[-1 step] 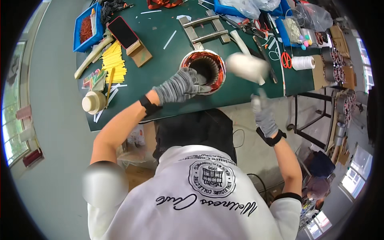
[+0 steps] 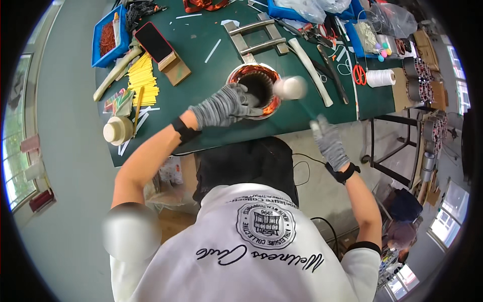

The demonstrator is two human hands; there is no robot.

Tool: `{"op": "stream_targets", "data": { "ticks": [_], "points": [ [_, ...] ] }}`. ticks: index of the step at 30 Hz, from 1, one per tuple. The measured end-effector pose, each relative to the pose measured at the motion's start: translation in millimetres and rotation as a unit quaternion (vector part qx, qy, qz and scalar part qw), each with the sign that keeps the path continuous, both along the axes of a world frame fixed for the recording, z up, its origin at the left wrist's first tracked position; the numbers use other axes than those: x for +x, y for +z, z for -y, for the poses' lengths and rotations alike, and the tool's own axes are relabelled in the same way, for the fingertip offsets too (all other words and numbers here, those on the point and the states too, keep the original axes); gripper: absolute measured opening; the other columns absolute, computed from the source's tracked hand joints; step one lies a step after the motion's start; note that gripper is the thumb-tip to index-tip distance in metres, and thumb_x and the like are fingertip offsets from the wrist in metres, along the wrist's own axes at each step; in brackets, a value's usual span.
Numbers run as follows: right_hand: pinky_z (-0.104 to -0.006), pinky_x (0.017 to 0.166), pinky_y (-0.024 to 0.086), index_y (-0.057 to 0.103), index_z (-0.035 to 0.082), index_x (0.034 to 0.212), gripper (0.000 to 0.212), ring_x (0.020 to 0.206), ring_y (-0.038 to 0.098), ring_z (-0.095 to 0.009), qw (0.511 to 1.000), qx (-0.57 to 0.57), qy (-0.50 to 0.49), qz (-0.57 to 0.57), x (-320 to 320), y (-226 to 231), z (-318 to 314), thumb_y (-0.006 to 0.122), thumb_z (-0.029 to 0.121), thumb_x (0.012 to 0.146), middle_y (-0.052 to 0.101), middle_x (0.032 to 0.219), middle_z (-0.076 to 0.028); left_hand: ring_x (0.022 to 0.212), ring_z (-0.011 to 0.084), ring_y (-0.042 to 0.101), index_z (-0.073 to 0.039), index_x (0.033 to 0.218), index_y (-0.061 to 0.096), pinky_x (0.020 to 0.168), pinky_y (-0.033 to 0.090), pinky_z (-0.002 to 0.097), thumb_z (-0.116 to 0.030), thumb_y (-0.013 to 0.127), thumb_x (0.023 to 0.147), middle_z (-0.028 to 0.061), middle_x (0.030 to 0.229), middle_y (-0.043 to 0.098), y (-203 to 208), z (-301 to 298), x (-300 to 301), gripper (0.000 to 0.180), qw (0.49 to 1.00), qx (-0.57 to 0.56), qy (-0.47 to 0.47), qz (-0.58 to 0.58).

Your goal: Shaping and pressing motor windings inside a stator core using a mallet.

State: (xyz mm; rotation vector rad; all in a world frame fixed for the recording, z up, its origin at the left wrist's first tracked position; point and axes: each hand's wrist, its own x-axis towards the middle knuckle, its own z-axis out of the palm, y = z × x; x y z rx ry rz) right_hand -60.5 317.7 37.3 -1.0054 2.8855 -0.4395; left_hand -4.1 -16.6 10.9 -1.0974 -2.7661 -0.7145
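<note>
Leftward of its earlier place, the mallet (image 2: 290, 88) blurs at the right rim of the stator (image 2: 266, 84), which sits on the worktop (image 2: 201, 75); contact I can't confirm. My right hand (image 2: 330, 141) seems closed around the smeared handle. My left hand (image 2: 224, 106) covers the near-left rim; whether it pinches, I can't tell. I judge this step as tapping; the next move calls for fingers kept clear.

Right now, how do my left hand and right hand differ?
The left hand rests on the stator; the right hand holds the mallet, which is blurred. The left hand shows mostly over the table, the right hand mostly against the floor. The left hand points toward picture right, the right hand toward the top. Both wear grey gloves and black wristbands.
</note>
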Motion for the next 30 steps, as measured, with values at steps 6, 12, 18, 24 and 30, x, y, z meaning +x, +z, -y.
{"op": "stream_targets", "data": {
  "ticks": [6, 12, 18, 24, 30],
  "points": [
    [-0.0406, 0.048, 0.043, 0.054, 0.006, 0.087, 0.033, 0.051, 0.055, -0.031, 0.991, 0.132, 0.038, 0.004, -44, 84, -19, 0.051, 0.039, 0.087, 0.054, 0.057, -0.015, 0.088, 0.0267, 0.054, -0.014, 0.11, 0.06, 0.095, 0.034, 0.0376, -0.017, 0.064, 0.063, 0.0079, 0.088, 0.058, 23, -2, -2, 0.048, 0.995, -0.092, -0.011, 0.036],
    [-0.0336, 0.056, 0.045, 0.052, 0.005, 0.102, 0.031, 0.061, 0.057, -0.029, 0.978, -0.151, 0.14, 0.028, -46, 188, 85, 0.053, 0.031, 0.086, 0.056, 0.072, -0.015, 0.1, 0.0321, 0.049, -0.002, 0.124, 0.043, 0.097, 0.03, 0.0445, -0.025, 0.061, 0.07, 0.0162, 0.102, 0.055, -1, -105, 28, 0.06, 0.932, -0.005, 0.361, 0.01],
    [-0.041, 0.058, 0.046, 0.051, 0.002, 0.105, 0.033, 0.066, 0.058, -0.034, 0.995, -0.024, 0.059, 0.082, -34, 55, 2, 0.057, 0.026, 0.084, 0.058, 0.076, -0.019, 0.081, 0.026, 0.052, -0.015, 0.116, 0.055, 0.081, 0.037, 0.043, -0.016, 0.053, 0.074, 0.0082, 0.085, 0.056, -11, -109, 20, 0.042, 0.934, -0.024, 0.356, -0.003],
    [-0.0411, 0.054, 0.045, 0.052, 0.002, 0.1, 0.032, 0.061, 0.058, -0.035, 0.996, 0.055, 0.008, 0.074, -54, 139, 13, 0.056, 0.03, 0.085, 0.058, 0.067, -0.018, 0.08, 0.0244, 0.052, -0.023, 0.117, 0.055, 0.071, 0.036, 0.0411, -0.019, 0.046, 0.079, 0.007, 0.082, 0.055, -8, -99, 39, 0.039, 0.944, -0.072, 0.322, -0.013],
    [-0.0404, 0.055, 0.045, 0.054, 0.001, 0.097, 0.032, 0.065, 0.059, -0.032, 0.995, -0.033, 0.041, -0.082, -25, 37, -6, 0.056, 0.03, 0.085, 0.058, 0.07, -0.02, 0.079, 0.0283, 0.051, -0.023, 0.111, 0.059, 0.079, 0.035, 0.0435, -0.016, 0.053, 0.073, 0.0089, 0.08, 0.054, -3, -82, 17, 0.04, 0.963, -0.023, 0.269, 0.001]
  ]
}}
